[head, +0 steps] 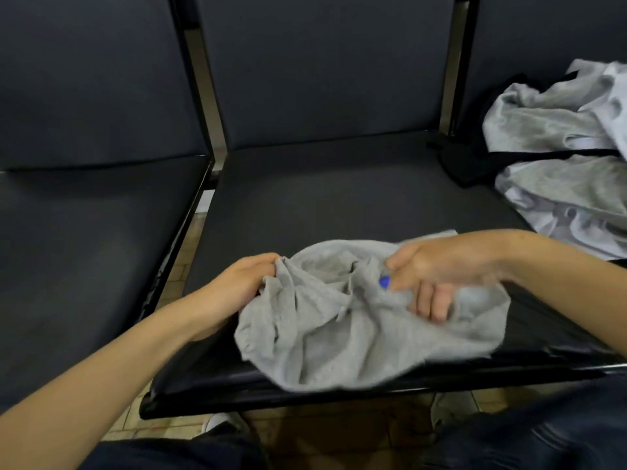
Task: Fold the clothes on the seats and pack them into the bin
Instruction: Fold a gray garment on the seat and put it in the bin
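Note:
A crumpled light grey garment [339, 334] lies bunched at the front of the middle seat [339, 198]. My left hand [244, 279] grips its left edge, fingers curled into the cloth. My right hand [437, 273] holds the upper right part of the garment, thumb and fingers pinching a fold. A pile of grey and white clothes [559, 157] with a black piece lies on the right seat. No bin is in view.
Dark padded seats stand in a row; the left seat [84, 249] has nothing on it. Metal frame bars [207, 96] separate the backrests. Tiled floor [176, 276] shows between the seats, and my legs and a shoe appear at the bottom edge.

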Available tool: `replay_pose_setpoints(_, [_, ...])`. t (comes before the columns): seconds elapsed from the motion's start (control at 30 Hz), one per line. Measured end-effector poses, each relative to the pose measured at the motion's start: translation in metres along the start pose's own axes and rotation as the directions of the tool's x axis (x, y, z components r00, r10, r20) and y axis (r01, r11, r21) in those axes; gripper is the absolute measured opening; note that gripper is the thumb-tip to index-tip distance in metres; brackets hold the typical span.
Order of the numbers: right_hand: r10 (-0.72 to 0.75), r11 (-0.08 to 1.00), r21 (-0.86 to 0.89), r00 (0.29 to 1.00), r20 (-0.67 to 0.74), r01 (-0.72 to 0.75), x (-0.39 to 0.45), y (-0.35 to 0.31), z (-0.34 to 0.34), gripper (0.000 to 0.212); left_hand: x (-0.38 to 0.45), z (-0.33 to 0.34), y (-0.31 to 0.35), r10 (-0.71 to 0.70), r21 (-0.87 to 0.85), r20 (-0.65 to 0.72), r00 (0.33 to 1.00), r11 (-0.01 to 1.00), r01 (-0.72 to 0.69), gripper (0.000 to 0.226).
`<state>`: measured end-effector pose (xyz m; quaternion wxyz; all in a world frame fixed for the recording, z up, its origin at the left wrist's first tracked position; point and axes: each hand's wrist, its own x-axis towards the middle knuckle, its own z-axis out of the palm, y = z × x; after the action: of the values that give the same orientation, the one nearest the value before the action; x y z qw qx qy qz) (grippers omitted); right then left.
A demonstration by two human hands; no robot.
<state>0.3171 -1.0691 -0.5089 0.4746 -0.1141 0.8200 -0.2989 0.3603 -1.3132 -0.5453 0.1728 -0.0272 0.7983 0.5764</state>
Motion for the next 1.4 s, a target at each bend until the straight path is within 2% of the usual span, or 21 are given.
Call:
replay_pose_setpoints(0.07, [-0.031, 0.992, 0.127, 0.94, 0.339, -0.013, -0.009, -0.001, 0.02, 0.022, -0.007, 0.002, 0.001, -0.062, -0.155, 0.173, 0.983, 0.984, 0.089, 0.022])
replay_pose_setpoints(0.13, [-0.122, 0.987, 0.158, 0.792, 0.598, 0.033, -0.018, -0.004, 0.035, 0.019, -0.014, 0.003, 0.004, -0.075, -0.143, 0.334, 0.94, 0.981, 0.129, 0.013])
replay_pose_setpoints(0.23, [-0.26, 0.957, 0.277, 0.671, 0.694, 0.084, -0.03, -0.011, 0.036, 0.02, -0.023, 0.011, 0.008, -0.048, -0.027, 0.365, 0.93, 0.998, 0.062, 0.028])
replay_pose_setpoints(0.3, [-0.333, 0.933, 0.323, 0.719, 0.61, 0.158, -0.035, -0.008, 0.027, 0.023, -0.027, 0.012, 0.013, 0.028, -0.058, 0.218, 0.976, 0.998, -0.015, 0.038])
replay_pose_setpoints(0.43, [-0.434, 0.856, 0.413, 0.865, 0.251, 0.31, -0.039, 0.012, -0.002, 0.03, -0.035, -0.006, 0.021, 0.214, -0.141, -0.057, 0.975, 0.965, -0.22, 0.021])
replay_pose_setpoints(0.53, [-0.553, 0.706, 0.608, 0.82, 0.15, 0.365, -0.048, 0.019, -0.02, 0.033, -0.05, -0.008, 0.032, 0.297, -0.193, -0.167, 0.94, 0.925, -0.327, 0.019])
replay_pose_setpoints(0.6, [-0.641, 0.526, 0.8, 0.753, 0.149, 0.29, -0.056, 0.02, -0.026, 0.034, -0.063, -0.006, 0.043, 0.336, -0.274, -0.221, 0.916, 0.88, -0.389, 0.019])
replay_pose_setpoints(0.73, [-0.616, 0.35, 0.918, 0.784, 0.074, 0.188, -0.069, 0.03, -0.046, 0.048, -0.077, -0.024, 0.051, 0.476, -0.236, -0.217, 0.852, 0.822, -0.519, 0.01])
replay_pose_setpoints(0.77, [-0.584, 0.322, 0.918, 0.811, -0.001, 0.233, -0.069, 0.031, -0.049, 0.05, -0.077, -0.03, 0.05, 0.502, -0.203, -0.204, 0.841, 0.818, -0.538, 0.016])
replay_pose_setpoints(0.8, [-0.545, 0.322, 0.893, 0.833, -0.096, 0.314, -0.066, 0.029, -0.048, 0.049, -0.076, -0.037, 0.047, 0.522, -0.15, -0.203, 0.828, 0.819, -0.553, 0.024])
replay_pose_setpoints(0.87, [-0.444, 0.453, 0.772, 0.864, -0.238, 0.446, -0.062, 0.03, -0.056, 0.036, -0.073, -0.046, 0.045, 0.519, -0.021, -0.257, 0.815, 0.84, -0.542, 0.038])
replay_pose_setpoints(0.93, [-0.355, 0.601, 0.552, 0.812, -0.464, 0.578, -0.065, 0.034, -0.061, 0.032, -0.07, -0.052, 0.043, 0.506, 0.129, -0.291, 0.812, 0.862, -0.491, 0.043])
replay_pose_setpoints(0.97, [-0.37, 0.626, 0.493, 0.787, -0.494, 0.604, -0.068, 0.035, -0.061, 0.04, -0.071, -0.054, 0.045, 0.497, 0.212, -0.286, 0.819, 0.866, -0.452, 0.037])
replay_pose_setpoints(1.03, [-0.39, 0.65, 0.444, 0.771, -0.502, 0.618, -0.071, 0.038, -0.063, 0.051, -0.071, -0.057, 0.047, 0.5, 0.407, -0.269, 0.823, 0.834, -0.373, 0.009])
replay_pose_setpoints(1.1, [-0.393, 0.686, 0.378, 0.754, -0.526, 0.622, -0.071, 0.036, -0.064, 0.043, -0.072, -0.058, 0.05, 0.558, 0.609, -0.274, 0.783, 0.731, -0.308, 0.023])
replay_pose_setpoints(1.17, [-0.405, 0.709, 0.325, 0.739, -0.539, 0.626, -0.07, 0.032, -0.062, 0.055, -0.073, -0.055, 0.054, 0.588, 0.652, -0.269, 0.763, 0.694, -0.305, 0.017])
replay_pose_setpoints(1.23, [-0.412, 0.764, 0.242, 0.742, -0.529, 0.598, -0.071, 0.029, -0.059, 0.071, -0.073, -0.051, 0.058, 0.592, 0.55, -0.293, 0.751, 0.747, -0.374, 0.018])
replay_pose_setpoints(1.3, [-0.397, 0.796, 0.261, 0.795, -0.458, 0.547, -0.071, 0.034, -0.063, 0.071, -0.072, -0.047, 0.063, 0.559, 0.35, -0.348, 0.752, 0.822, -0.45, 0.021])
replay_pose_setpoints(1.33, [-0.429, 0.754, 0.371, 0.834, -0.346, 0.542, -0.074, 0.035, -0.063, 0.063, -0.073, -0.047, 0.065, 0.554, 0.243, -0.363, 0.749, 0.832, -0.498, 0.021])
replay_pose_setpoints(1.37, [-0.53, 0.612, 0.586, 0.826, -0.193, 0.531, -0.075, 0.032, -0.061, 0.048, -0.076, -0.047, 0.07, 0.544, 0.119, -0.37, 0.753, 0.832, -0.542, 0.019])
replay_pose_setpoints(1.4, [-0.618, 0.48, 0.688, 0.766, -0.175, 0.544, -0.083, 0.031, -0.063, 0.029, -0.079, -0.048, 0.073, 0.555, 0.012, -0.354, 0.753, 0.808, -0.589, 0.018])
